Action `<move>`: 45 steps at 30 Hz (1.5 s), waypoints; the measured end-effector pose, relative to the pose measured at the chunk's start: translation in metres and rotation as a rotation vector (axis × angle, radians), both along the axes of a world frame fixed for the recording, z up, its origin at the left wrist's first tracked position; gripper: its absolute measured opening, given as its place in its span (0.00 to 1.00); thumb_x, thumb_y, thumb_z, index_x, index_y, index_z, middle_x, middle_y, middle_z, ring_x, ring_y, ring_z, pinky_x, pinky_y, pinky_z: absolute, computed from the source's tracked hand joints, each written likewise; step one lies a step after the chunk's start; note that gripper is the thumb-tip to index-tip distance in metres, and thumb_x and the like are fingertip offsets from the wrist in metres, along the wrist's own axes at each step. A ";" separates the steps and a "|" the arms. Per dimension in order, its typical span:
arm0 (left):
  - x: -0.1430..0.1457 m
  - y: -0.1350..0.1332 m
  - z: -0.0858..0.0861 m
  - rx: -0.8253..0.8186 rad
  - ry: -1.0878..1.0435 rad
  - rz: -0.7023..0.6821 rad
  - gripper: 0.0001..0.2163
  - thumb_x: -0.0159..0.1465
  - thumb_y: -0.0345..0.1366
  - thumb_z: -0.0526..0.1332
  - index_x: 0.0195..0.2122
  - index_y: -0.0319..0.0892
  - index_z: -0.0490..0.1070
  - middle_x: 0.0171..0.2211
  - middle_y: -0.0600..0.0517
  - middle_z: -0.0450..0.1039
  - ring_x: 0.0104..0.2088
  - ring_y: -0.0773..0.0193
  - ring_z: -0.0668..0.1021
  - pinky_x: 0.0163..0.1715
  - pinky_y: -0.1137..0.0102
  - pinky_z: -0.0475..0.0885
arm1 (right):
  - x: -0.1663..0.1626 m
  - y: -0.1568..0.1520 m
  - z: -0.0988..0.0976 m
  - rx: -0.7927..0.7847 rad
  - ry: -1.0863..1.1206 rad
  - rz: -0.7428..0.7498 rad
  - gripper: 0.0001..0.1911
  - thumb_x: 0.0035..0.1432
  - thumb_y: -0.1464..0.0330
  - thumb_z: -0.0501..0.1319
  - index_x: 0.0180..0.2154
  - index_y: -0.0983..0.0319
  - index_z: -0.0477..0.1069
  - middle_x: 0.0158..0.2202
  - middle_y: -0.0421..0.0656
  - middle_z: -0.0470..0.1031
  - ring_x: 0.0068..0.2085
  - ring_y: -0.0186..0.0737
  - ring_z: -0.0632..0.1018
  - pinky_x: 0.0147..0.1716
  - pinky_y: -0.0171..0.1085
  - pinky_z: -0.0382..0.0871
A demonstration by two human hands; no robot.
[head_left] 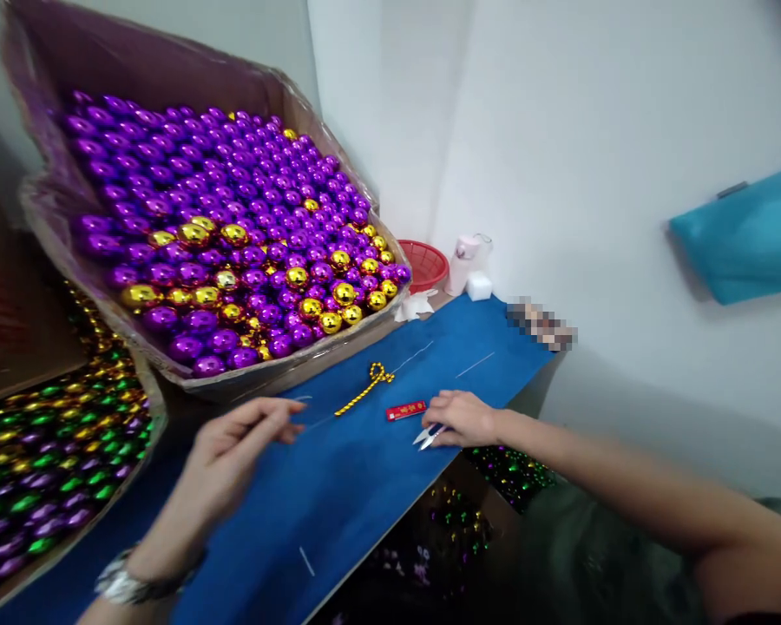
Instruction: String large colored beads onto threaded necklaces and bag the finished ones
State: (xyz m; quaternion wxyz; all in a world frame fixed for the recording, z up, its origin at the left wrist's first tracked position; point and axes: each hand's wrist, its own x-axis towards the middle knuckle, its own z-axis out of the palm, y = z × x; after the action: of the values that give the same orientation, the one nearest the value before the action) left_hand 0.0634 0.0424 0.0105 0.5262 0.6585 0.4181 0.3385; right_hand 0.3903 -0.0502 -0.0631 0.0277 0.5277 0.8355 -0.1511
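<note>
Blue table with gold bead strand and red packet

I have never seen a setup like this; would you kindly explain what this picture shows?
There is no machine here: a camera worn on a person's head looks down at their bare left hand and right hand. The left pinches a thin thread near a strand of gold beads on the blue surface. The right is at small snips; whether it grips them is hard to tell. A red packet lies next to it. Beyond the left hand, a box holds shiny purple balls and gold balls.
</note>
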 end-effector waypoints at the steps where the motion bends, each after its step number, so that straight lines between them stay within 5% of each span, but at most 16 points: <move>1: -0.014 0.006 0.005 -0.005 -0.060 0.099 0.08 0.57 0.38 0.63 0.33 0.39 0.75 0.28 0.53 0.75 0.30 0.66 0.73 0.33 0.74 0.67 | -0.004 0.002 -0.004 0.014 0.002 0.007 0.14 0.58 0.58 0.60 0.44 0.57 0.71 0.41 0.43 0.73 0.43 0.43 0.71 0.41 0.38 0.63; 4: -0.048 0.017 0.013 0.003 -0.159 0.348 0.07 0.54 0.36 0.64 0.34 0.39 0.74 0.25 0.56 0.70 0.27 0.70 0.68 0.29 0.77 0.64 | -0.018 0.006 -0.014 0.052 0.006 0.013 0.14 0.59 0.57 0.59 0.44 0.57 0.70 0.42 0.43 0.73 0.43 0.42 0.71 0.42 0.37 0.63; 7: -0.067 0.015 0.010 -0.018 -0.128 0.456 0.10 0.53 0.38 0.65 0.34 0.40 0.74 0.24 0.57 0.67 0.24 0.71 0.65 0.24 0.77 0.61 | -0.035 0.007 -0.022 0.086 -0.011 0.001 0.16 0.59 0.55 0.59 0.44 0.57 0.70 0.43 0.43 0.73 0.44 0.40 0.72 0.42 0.37 0.64; 10: -0.072 0.006 -0.002 -0.076 -0.036 0.400 0.12 0.53 0.43 0.65 0.34 0.41 0.74 0.20 0.58 0.63 0.22 0.69 0.62 0.22 0.76 0.59 | -0.037 0.012 -0.024 0.110 -0.066 -0.033 0.19 0.58 0.53 0.59 0.45 0.57 0.70 0.46 0.42 0.71 0.45 0.40 0.72 0.43 0.39 0.66; 13: -0.068 -0.006 -0.016 -0.112 0.015 0.286 0.14 0.52 0.46 0.66 0.31 0.41 0.74 0.19 0.56 0.65 0.25 0.66 0.66 0.24 0.75 0.61 | -0.007 0.022 -0.019 0.159 -0.197 -0.211 0.15 0.64 0.61 0.56 0.49 0.62 0.67 0.48 0.45 0.70 0.44 0.40 0.74 0.43 0.44 0.70; 17: -0.053 -0.022 -0.029 -0.274 -0.115 0.206 0.14 0.52 0.46 0.66 0.33 0.40 0.75 0.25 0.53 0.70 0.25 0.67 0.68 0.25 0.74 0.63 | 0.046 0.024 -0.013 0.187 -0.412 -0.456 0.14 0.63 0.65 0.57 0.50 0.63 0.66 0.49 0.46 0.70 0.44 0.41 0.75 0.43 0.45 0.71; 21: -0.039 -0.038 -0.033 -0.420 -0.243 0.152 0.13 0.54 0.43 0.66 0.34 0.38 0.75 0.23 0.55 0.64 0.21 0.73 0.61 0.19 0.77 0.57 | 0.060 0.018 -0.011 0.184 -0.446 -0.455 0.14 0.63 0.66 0.57 0.49 0.65 0.67 0.47 0.46 0.70 0.44 0.41 0.75 0.42 0.44 0.72; 25: -0.035 -0.049 -0.033 -0.431 -0.278 0.113 0.12 0.57 0.43 0.63 0.33 0.37 0.75 0.18 0.58 0.56 0.19 0.74 0.56 0.18 0.77 0.52 | 0.018 0.032 0.000 0.258 -0.307 -0.425 0.10 0.64 0.68 0.57 0.45 0.66 0.69 0.43 0.45 0.73 0.42 0.40 0.76 0.41 0.44 0.71; 28: -0.038 -0.053 -0.032 -0.368 -0.242 0.122 0.13 0.58 0.44 0.62 0.35 0.38 0.75 0.17 0.60 0.52 0.18 0.74 0.55 0.17 0.77 0.50 | -0.048 0.038 0.019 0.309 -0.087 -0.321 0.12 0.67 0.71 0.50 0.47 0.66 0.68 0.43 0.49 0.74 0.43 0.40 0.76 0.43 0.39 0.71; 32: -0.044 -0.057 -0.031 -0.300 -0.197 0.179 0.14 0.58 0.45 0.61 0.37 0.38 0.76 0.16 0.59 0.53 0.17 0.74 0.55 0.17 0.76 0.49 | -0.138 0.021 0.044 0.308 0.213 -0.098 0.12 0.68 0.67 0.49 0.49 0.56 0.66 0.43 0.41 0.74 0.43 0.34 0.75 0.42 0.31 0.69; 34: -0.047 -0.059 -0.030 -0.263 -0.168 0.215 0.14 0.58 0.44 0.61 0.38 0.38 0.77 0.15 0.58 0.57 0.17 0.73 0.57 0.16 0.77 0.51 | -0.167 0.010 0.051 0.253 0.535 -0.080 0.11 0.67 0.68 0.50 0.45 0.58 0.69 0.37 0.42 0.73 0.39 0.35 0.75 0.38 0.33 0.68; 39: -0.052 -0.063 -0.028 -0.099 -0.071 0.262 0.11 0.59 0.40 0.61 0.38 0.40 0.78 0.29 0.50 0.77 0.25 0.66 0.72 0.24 0.74 0.66 | -0.189 0.000 0.051 0.137 0.765 -0.111 0.09 0.65 0.70 0.51 0.38 0.59 0.71 0.30 0.40 0.70 0.31 0.34 0.73 0.31 0.33 0.64; 45: -0.053 -0.064 -0.026 0.010 -0.052 0.219 0.10 0.61 0.37 0.60 0.39 0.41 0.78 0.39 0.49 0.79 0.40 0.58 0.78 0.41 0.69 0.71 | -0.192 0.003 0.049 0.148 0.763 -0.117 0.10 0.65 0.70 0.51 0.40 0.59 0.71 0.30 0.40 0.69 0.32 0.34 0.72 0.32 0.34 0.63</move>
State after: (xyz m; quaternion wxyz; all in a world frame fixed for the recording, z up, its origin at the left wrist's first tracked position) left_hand 0.0102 -0.0217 -0.0160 0.4932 0.6027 0.4721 0.4130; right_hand 0.1982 -0.0472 -0.0141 -0.3315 0.4808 0.7630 -0.2771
